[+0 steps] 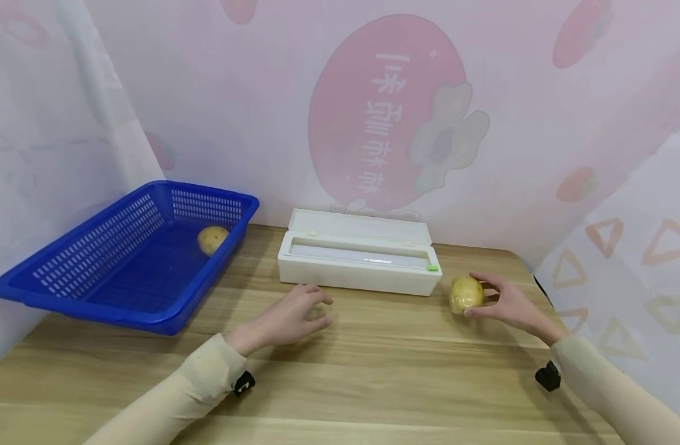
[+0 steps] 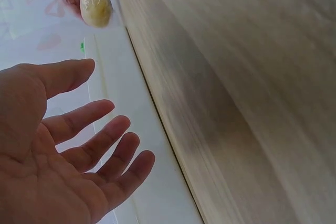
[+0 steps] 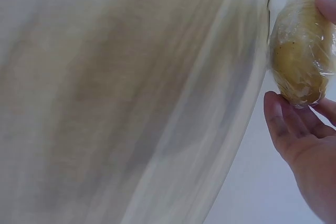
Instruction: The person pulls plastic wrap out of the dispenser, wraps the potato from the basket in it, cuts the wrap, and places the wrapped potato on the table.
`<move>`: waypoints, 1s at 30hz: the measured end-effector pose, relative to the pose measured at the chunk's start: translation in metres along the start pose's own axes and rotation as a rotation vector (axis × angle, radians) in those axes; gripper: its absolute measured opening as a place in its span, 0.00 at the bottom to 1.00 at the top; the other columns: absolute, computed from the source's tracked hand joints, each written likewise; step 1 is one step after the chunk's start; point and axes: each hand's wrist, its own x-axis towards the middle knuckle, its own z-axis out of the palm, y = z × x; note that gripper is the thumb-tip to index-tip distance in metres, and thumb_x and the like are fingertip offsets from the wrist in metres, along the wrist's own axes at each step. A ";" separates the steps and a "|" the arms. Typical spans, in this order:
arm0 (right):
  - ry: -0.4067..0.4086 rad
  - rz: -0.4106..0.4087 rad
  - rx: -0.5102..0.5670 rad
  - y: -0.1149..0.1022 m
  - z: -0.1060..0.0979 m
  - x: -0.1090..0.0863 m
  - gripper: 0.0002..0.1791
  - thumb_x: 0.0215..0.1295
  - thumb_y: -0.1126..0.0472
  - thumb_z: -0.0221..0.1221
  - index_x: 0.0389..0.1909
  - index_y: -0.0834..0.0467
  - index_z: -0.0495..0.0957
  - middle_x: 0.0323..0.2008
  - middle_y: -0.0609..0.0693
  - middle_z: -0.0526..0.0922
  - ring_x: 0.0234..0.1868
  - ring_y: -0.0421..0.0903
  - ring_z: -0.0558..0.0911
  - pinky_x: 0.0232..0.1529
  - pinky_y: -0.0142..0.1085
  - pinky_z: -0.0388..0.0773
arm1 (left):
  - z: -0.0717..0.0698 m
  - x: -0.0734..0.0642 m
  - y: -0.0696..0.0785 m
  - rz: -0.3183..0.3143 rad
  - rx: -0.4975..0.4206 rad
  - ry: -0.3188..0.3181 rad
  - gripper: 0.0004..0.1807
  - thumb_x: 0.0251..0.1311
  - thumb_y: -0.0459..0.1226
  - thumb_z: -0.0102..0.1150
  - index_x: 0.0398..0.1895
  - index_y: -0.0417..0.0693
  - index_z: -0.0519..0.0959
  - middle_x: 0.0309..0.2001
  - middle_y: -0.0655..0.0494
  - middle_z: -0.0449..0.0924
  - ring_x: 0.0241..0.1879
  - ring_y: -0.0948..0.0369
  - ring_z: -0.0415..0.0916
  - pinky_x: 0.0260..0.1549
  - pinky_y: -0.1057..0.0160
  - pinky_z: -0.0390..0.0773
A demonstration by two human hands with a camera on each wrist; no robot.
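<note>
On the right, my right hand (image 1: 506, 303) pinches a potato (image 1: 465, 294) between thumb and fingers. The right wrist view shows clear plastic film wrapped round this potato (image 3: 301, 56), with the fingertips at its ends. My left hand (image 1: 295, 314) holds nothing; its fingers are relaxed and spread apart in the left wrist view. It is nearest to a long white cling film box (image 1: 356, 281), whose lid (image 1: 359, 226) is raised at the back. A green slider (image 1: 432, 268) sits at the box's right end.
At the left stands a blue plastic basket (image 1: 175, 322) with slotted walls. Another potato (image 1: 212, 240) lies inside it, by the right wall. The wooden table (image 1: 384, 377) meets a printed cloth backdrop (image 1: 251, 123) behind the box.
</note>
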 end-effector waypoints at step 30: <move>-0.144 -0.002 -0.070 0.005 -0.006 0.029 0.52 0.49 0.55 0.77 0.71 0.68 0.60 0.65 0.67 0.67 0.58 0.66 0.72 0.56 0.59 0.70 | 0.004 0.003 0.001 -0.011 -0.015 -0.024 0.21 0.66 0.43 0.62 0.56 0.39 0.79 0.57 0.46 0.74 0.59 0.48 0.68 0.58 0.48 0.68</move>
